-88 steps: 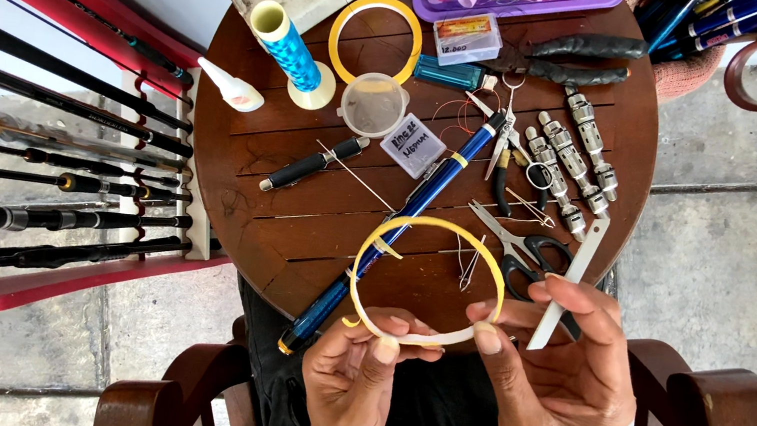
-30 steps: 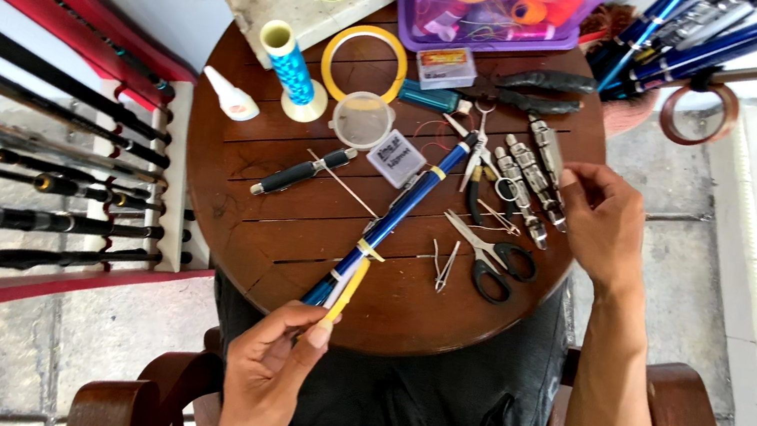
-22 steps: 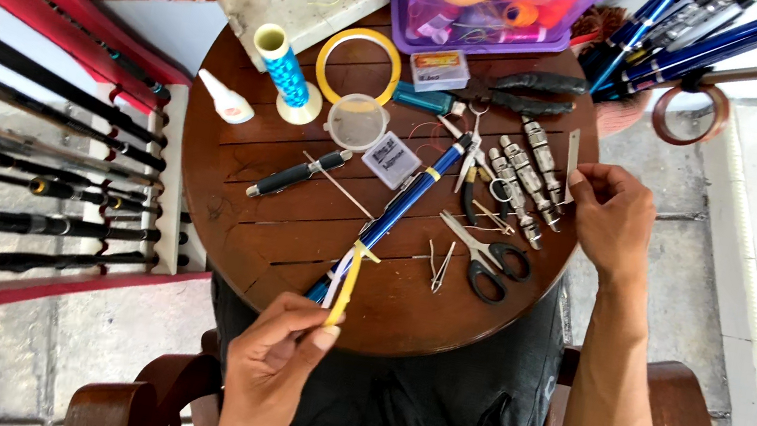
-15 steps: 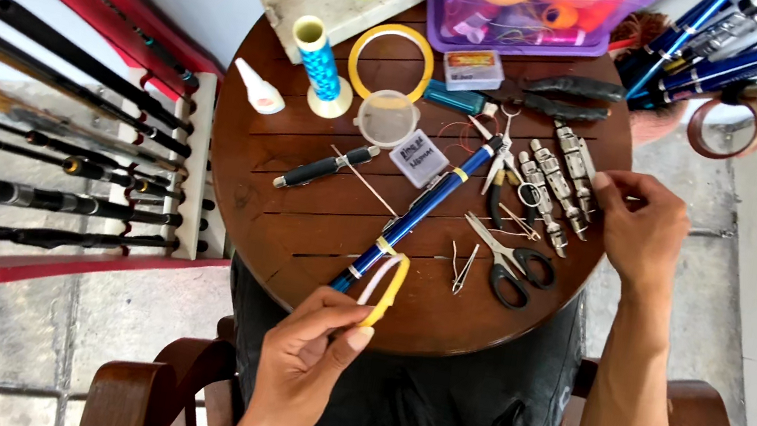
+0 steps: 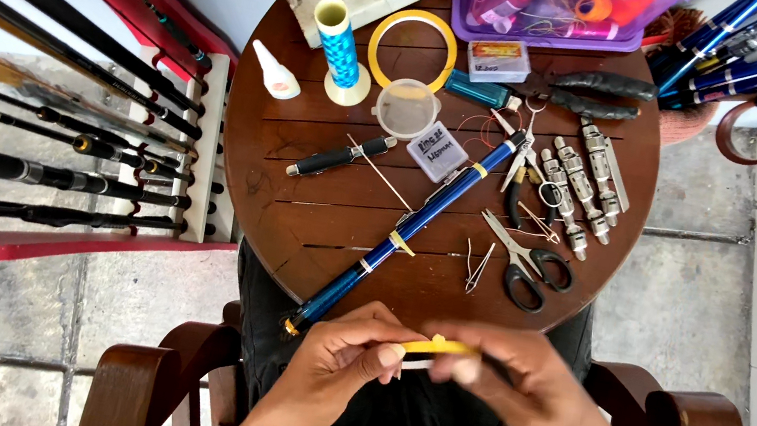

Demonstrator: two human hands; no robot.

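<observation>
Your one view comes from the camera on your head, looking almost straight down from well above the round table [image 5: 296,220], near enough to tell small tools apart but wide enough to take in the whole tabletop. Your hands [image 5: 345,360] sit at 6 o'clock by the bottom edge with the chair arms [image 5: 138,388] at either side, the rod rack [image 5: 56,142] runs off at 9 o'clock, and the purple box [image 5: 563,9] is cut by the frame at 12 o'clock.
</observation>
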